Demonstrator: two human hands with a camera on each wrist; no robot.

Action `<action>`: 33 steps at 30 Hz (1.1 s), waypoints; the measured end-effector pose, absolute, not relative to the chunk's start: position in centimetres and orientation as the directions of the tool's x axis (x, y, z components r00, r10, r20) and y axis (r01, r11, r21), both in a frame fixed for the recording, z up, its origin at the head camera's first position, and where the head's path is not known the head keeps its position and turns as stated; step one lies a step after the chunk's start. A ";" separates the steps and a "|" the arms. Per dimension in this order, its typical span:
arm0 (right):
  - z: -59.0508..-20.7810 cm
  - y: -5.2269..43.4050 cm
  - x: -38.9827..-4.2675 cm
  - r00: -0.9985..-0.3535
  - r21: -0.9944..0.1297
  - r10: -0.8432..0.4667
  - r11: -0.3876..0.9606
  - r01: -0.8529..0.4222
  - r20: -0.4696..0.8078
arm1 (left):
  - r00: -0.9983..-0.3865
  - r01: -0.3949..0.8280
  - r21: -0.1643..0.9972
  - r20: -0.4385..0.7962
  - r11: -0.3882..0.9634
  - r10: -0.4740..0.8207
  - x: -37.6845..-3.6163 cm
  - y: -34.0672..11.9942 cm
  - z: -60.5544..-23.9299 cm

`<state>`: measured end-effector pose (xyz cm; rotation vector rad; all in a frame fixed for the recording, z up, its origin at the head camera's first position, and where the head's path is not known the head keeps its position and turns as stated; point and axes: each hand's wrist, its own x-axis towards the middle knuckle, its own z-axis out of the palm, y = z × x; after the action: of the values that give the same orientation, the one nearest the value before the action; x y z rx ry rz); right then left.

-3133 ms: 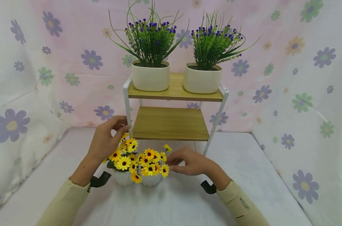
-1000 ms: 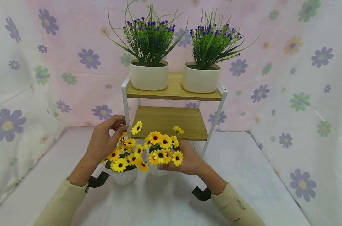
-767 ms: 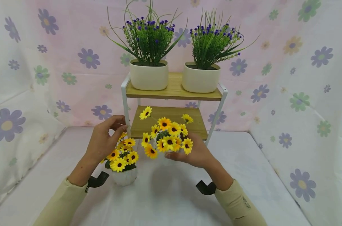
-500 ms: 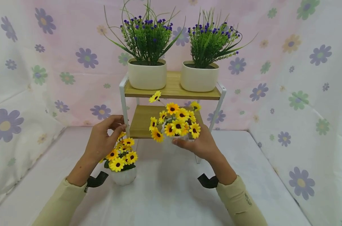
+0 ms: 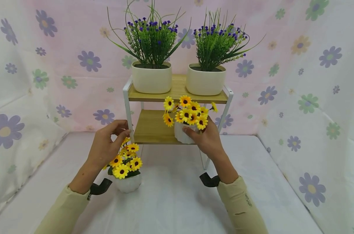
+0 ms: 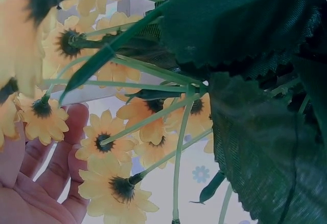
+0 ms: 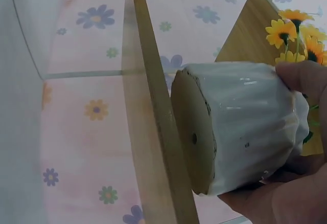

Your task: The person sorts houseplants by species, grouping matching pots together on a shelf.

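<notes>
Two hands differ: the right hand (image 5: 207, 139) grips a sunflower pot (image 5: 183, 134) upright at the lower shelf's (image 5: 149, 128) front edge, while the left hand (image 5: 106, 146), fingers loosely open, touches another pot's (image 5: 128, 183) flowers.

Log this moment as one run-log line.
right hand: grips sunflower pot, held at lower shelf front edge | left hand: by second sunflower pot on table, holding nothing

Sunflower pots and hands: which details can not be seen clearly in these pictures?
- Head view: held pot is half covered by the right hand; contact with the lower shelf unclear.
- Right wrist view: the blooms are cut off by the edge.
- Left wrist view: second pot hidden behind leaves; left hand cut off, blooms blurred.
</notes>
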<state>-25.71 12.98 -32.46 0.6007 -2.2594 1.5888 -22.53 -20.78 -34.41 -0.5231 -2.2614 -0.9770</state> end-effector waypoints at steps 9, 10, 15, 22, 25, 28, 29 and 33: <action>-33.3 13.0 -27.4 -0.778 -0.749 -0.147 0.211 -0.628 0.610 | -0.736 0.561 0.509 0.668 0.653 0.111 -22.5 -20.8 -34.4; -33.4 13.0 -27.5 -0.770 -0.740 -0.142 0.214 -0.637 0.622 | -0.735 0.562 0.509 0.669 0.652 0.111 -22.5 -20.8 -34.4; -33.6 12.8 -28.2 -0.729 -0.705 -0.138 0.191 -0.683 0.670 | -0.737 0.557 0.510 0.667 0.655 0.106 -22.4 -20.9 -34.4; -34.1 12.7 -28.2 -0.727 -0.686 -0.113 0.260 -0.679 0.677 | -0.738 0.556 0.512 0.667 0.655 0.104 -22.4 -20.9 -34.5; -34.3 12.6 -27.6 -0.749 -0.686 -0.078 0.346 -0.639 0.658 | -0.734 0.562 0.509 0.671 0.651 0.109 -22.5 -20.9 -34.5; -34.4 12.6 -26.8 -0.766 -0.685 -0.043 0.419 -0.596 0.641 | -0.730 0.570 0.507 0.673 0.647 0.116 -22.5 -20.9 -34.5; -34.4 12.6 -26.5 -0.771 -0.683 -0.034 0.441 -0.583 0.636 | -0.729 0.572 0.506 0.674 0.646 0.117 -22.6 -20.8 -34.4; -34.3 12.3 -25.2 -0.784 -0.659 -0.029 0.523 -0.540 0.619 | -0.730 0.573 0.508 0.673 0.644 0.118 -22.6 -20.8 -34.4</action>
<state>-25.15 12.32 -34.29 0.4612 -2.2169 1.2258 -22.61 -20.80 -34.43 -0.5360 -2.2568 -0.9798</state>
